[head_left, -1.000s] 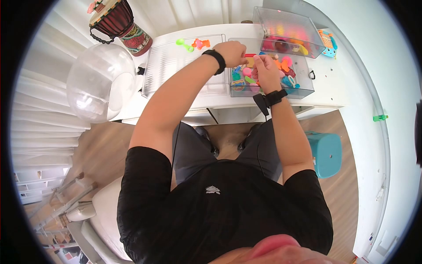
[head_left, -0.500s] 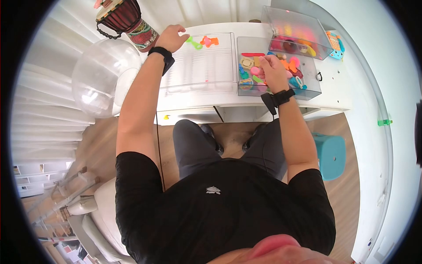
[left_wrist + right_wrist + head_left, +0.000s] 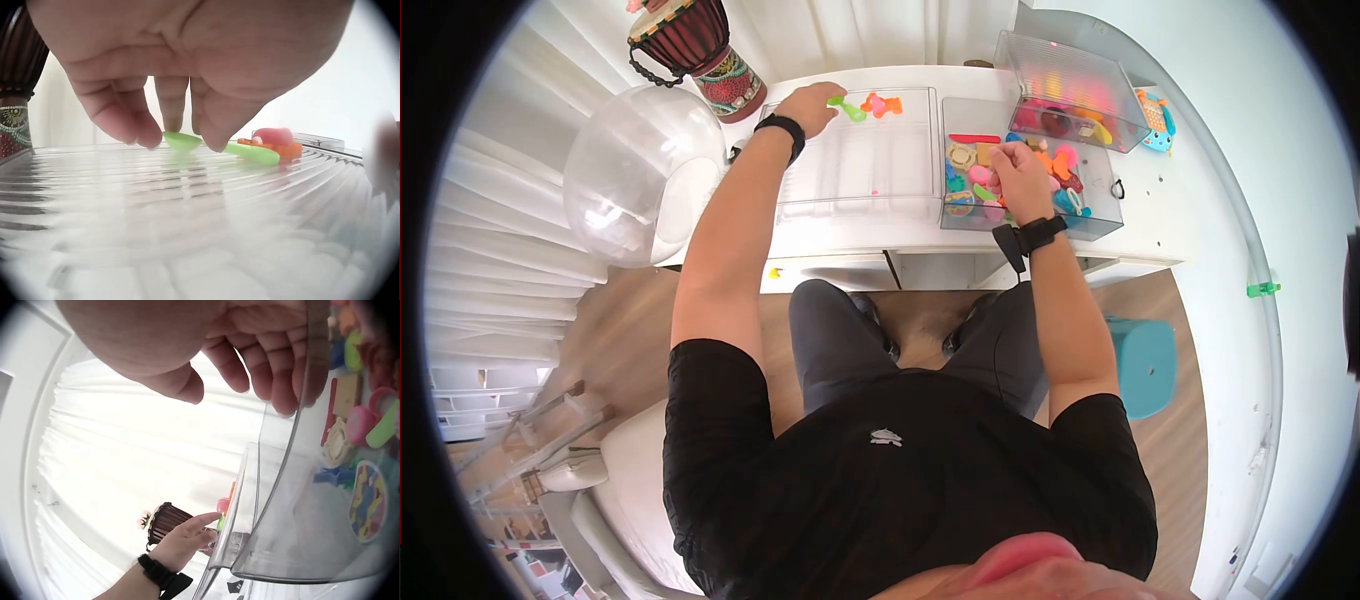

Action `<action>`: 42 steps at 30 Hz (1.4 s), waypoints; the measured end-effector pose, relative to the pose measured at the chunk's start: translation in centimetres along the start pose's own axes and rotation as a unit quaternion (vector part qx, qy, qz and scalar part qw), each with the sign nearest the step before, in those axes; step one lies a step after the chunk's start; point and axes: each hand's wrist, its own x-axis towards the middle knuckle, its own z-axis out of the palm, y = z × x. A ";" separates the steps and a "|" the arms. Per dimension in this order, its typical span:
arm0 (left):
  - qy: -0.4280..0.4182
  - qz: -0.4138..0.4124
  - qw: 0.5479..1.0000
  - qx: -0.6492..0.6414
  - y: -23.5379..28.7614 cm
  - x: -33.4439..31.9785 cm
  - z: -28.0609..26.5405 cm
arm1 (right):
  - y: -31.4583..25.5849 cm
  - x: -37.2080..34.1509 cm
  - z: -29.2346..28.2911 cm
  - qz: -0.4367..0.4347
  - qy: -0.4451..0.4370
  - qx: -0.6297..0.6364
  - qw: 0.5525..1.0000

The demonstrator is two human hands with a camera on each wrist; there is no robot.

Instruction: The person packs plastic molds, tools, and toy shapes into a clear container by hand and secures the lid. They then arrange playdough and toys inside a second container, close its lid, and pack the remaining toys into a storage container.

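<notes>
My left hand (image 3: pixel 808 108) reaches over a clear ribbed plastic box (image 3: pixel 855 160) lying on the white table. Its thumb and fingers pinch a small green toy spoon (image 3: pixel 182 141) beside the bowl, close over the ribbed surface. Touching or near the spoon's handle is an orange and pink toy (image 3: pixel 882 105). My right hand (image 3: pixel 1022 182) hovers above an open clear drawer (image 3: pixel 960 222) of mixed toys, its fingers loosely bent with nothing visible between them. In that drawer show a red stick (image 3: pixel 974 138), a beige ring-shaped piece (image 3: pixel 337 442) and an orange piece (image 3: pixel 1061 166).
A second clear box (image 3: pixel 1080 85) of bright toys stands behind the drawer, beside a blue toy phone (image 3: pixel 1157 120). A carved drum (image 3: pixel 730 85) and a large clear globe (image 3: pixel 635 175) are at the left. A teal stool (image 3: pixel 1142 367) stands on the floor.
My left hand left the toy drawer, swung left across the ribbed box, then came down and right onto the green spoon. My right hand stays over the drawer.
</notes>
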 end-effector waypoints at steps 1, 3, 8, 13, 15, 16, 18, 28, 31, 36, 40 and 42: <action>0.000 0.012 1.000 0.003 -0.3 0.0 0.3 | 0.1 0.1 0.0 0.002 0.000 0.001 1.000; 0.003 0.023 1.000 0.006 -0.2 -0.2 0.0 | -0.1 0.0 0.0 -0.002 0.000 -0.004 1.000; -0.010 0.033 0.999 0.032 0.0 -1.1 -0.4 | -0.5 0.0 0.2 0.000 -0.001 -0.007 1.000; 0.038 0.010 0.999 0.017 2.9 -3.3 -1.9 | 0.5 0.4 -0.1 0.005 -0.013 -0.003 1.000; 0.073 0.022 0.997 -0.004 3.5 -3.7 -1.9 | 0.6 0.4 -0.1 0.008 -0.016 0.000 1.000; 0.091 0.057 0.994 -0.032 4.2 -3.8 -1.4 | 0.6 0.4 -0.1 0.011 -0.020 0.002 1.000; 0.087 0.095 0.989 -0.072 6.8 -4.8 -1.6 | 0.6 0.5 0.0 0.010 -0.023 0.006 1.000; 0.102 0.164 0.981 -0.010 17.6 -7.8 3.5 | -0.3 -0.4 -0.1 0.007 -0.065 0.055 0.996; 0.103 0.155 0.983 -0.003 18.6 -7.7 4.8 | 0.8 0.0 -0.4 -0.020 -0.107 0.009 0.994; 0.152 0.149 0.973 -0.084 19.1 -8.3 5.6 | 0.2 0.0 -0.6 -0.001 -0.106 0.041 0.994; 0.175 0.096 0.938 -0.285 18.4 -8.7 4.9 | -0.1 -0.1 -0.6 0.008 -0.053 0.039 0.998; 0.182 0.073 0.934 -0.298 17.5 -8.6 5.1 | 0.2 0.0 -0.6 0.006 -0.022 0.049 0.999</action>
